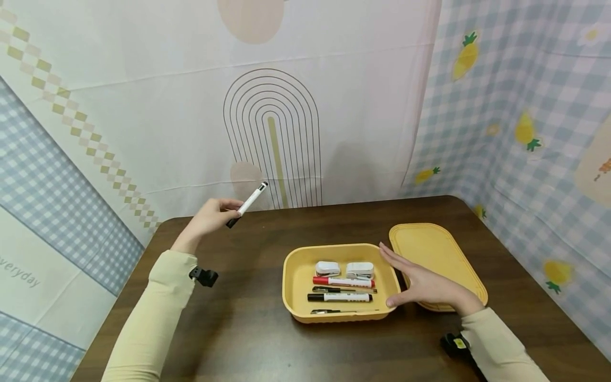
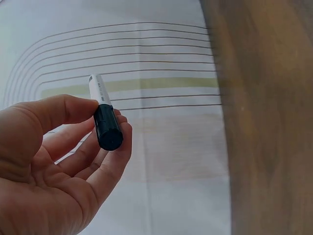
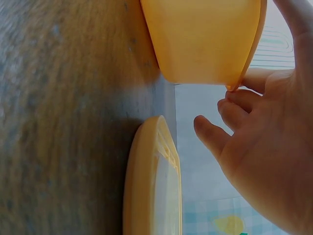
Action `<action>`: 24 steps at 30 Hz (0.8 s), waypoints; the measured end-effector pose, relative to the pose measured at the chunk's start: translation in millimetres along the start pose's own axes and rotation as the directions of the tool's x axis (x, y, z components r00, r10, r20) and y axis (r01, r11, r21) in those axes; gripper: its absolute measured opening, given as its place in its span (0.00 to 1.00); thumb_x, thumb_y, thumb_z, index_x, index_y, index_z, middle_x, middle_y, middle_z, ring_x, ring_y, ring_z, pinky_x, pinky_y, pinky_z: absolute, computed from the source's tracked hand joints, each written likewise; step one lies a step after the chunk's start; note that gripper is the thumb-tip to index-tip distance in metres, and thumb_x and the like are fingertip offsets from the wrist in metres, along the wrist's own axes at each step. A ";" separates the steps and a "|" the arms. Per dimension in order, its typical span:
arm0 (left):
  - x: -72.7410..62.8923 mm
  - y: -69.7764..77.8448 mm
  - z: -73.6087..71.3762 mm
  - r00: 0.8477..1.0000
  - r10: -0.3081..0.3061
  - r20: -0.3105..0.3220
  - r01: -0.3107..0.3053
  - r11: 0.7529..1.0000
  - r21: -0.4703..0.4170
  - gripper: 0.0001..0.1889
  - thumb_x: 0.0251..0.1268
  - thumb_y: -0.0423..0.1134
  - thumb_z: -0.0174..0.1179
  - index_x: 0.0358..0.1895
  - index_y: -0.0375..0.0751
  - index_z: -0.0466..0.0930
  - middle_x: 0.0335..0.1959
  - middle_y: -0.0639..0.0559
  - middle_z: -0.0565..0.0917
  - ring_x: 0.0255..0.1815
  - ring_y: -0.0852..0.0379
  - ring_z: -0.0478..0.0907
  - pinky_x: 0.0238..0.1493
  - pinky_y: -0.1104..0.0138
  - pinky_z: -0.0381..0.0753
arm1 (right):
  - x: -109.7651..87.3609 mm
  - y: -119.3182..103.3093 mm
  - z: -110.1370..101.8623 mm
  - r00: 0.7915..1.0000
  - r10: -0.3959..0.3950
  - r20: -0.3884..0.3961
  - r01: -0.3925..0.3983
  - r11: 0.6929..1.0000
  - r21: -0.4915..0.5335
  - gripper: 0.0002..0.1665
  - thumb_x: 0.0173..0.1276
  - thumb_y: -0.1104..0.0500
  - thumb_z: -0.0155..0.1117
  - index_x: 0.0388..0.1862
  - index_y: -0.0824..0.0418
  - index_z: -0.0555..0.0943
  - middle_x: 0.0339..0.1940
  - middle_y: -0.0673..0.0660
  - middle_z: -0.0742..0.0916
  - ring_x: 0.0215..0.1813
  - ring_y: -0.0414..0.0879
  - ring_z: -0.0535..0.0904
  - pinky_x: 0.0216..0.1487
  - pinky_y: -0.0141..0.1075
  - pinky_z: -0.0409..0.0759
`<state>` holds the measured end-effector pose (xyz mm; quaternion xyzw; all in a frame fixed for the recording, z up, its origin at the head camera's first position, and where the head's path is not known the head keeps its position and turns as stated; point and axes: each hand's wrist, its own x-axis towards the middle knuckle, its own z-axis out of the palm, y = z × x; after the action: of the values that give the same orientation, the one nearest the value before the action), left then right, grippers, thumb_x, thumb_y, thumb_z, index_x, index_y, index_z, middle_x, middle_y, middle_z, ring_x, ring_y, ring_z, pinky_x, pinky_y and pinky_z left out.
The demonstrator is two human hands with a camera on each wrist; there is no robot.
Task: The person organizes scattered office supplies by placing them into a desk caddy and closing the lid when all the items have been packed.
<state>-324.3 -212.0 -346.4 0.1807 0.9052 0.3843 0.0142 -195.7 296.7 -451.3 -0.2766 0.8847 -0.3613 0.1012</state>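
Raised above the far left of the table, my left hand [image 1: 212, 215] pinches a white marker with a black cap [image 1: 253, 198] between thumb and fingers. The left wrist view shows the marker's black end [image 2: 108, 128] pointing at the camera. My right hand [image 1: 427, 286] rests against the right end of a yellow box [image 1: 290, 286], its fingers spread along the rim. Inside lie two white clip-like items [image 1: 328, 268], a red marker [image 1: 343, 282], a black marker [image 1: 340, 298] and two thin pens [image 1: 334, 290]. The right wrist view shows the box's outer wall [image 3: 205, 44] beside the fingers.
A yellow lid [image 1: 429, 241] lies flat on the dark wooden table [image 1: 248, 339], right of the box and partly behind my right hand. Patterned cloth [image 1: 363, 106] hangs behind the table's far edge and along the sides.
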 end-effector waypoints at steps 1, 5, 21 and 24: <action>0.2 1.7 -2.4 1.000 -0.004 -0.006 0.004 1.000 0.004 0.18 0.71 0.33 0.60 0.60 0.28 0.80 0.51 0.33 0.85 0.46 0.48 0.83 0.40 0.68 0.78 | 0.0 0.0 -0.2 1.000 0.000 0.000 0.000 1.000 0.000 0.68 0.58 0.44 0.79 0.84 0.43 0.42 0.84 0.51 0.44 0.81 0.63 0.45 0.69 0.67 0.58; 0.3 8.7 -11.2 1.000 -0.002 -0.023 0.002 1.000 0.013 0.18 0.72 0.32 0.60 0.60 0.27 0.79 0.50 0.32 0.85 0.46 0.50 0.83 0.39 0.70 0.78 | 0.0 0.2 -0.8 1.000 -0.001 0.000 0.001 1.000 -0.008 0.69 0.57 0.42 0.79 0.84 0.43 0.41 0.84 0.52 0.44 0.81 0.63 0.45 0.69 0.67 0.58; 11.4 29.4 -2.5 1.000 0.025 0.006 -0.025 1.000 -0.003 0.18 0.72 0.34 0.60 0.61 0.32 0.81 0.50 0.36 0.86 0.47 0.47 0.84 0.42 0.65 0.78 | 0.1 1.7 -0.1 1.000 -0.008 0.000 0.008 1.000 -0.010 0.68 0.58 0.44 0.79 0.84 0.43 0.42 0.84 0.52 0.44 0.81 0.63 0.45 0.69 0.67 0.57; 18.3 37.1 4.0 0.999 0.025 0.020 -0.025 1.000 -0.006 0.18 0.72 0.34 0.60 0.61 0.32 0.80 0.51 0.36 0.86 0.48 0.47 0.83 0.43 0.64 0.78 | 0.4 1.7 -0.2 1.000 -0.008 -0.002 0.008 1.000 -0.010 0.68 0.58 0.44 0.79 0.84 0.43 0.42 0.84 0.51 0.44 0.81 0.63 0.45 0.69 0.67 0.57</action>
<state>-329.0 -179.3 -321.2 0.1959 0.9016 0.3851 0.0191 -196.8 297.6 -452.3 -0.2804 0.8854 -0.3577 0.0974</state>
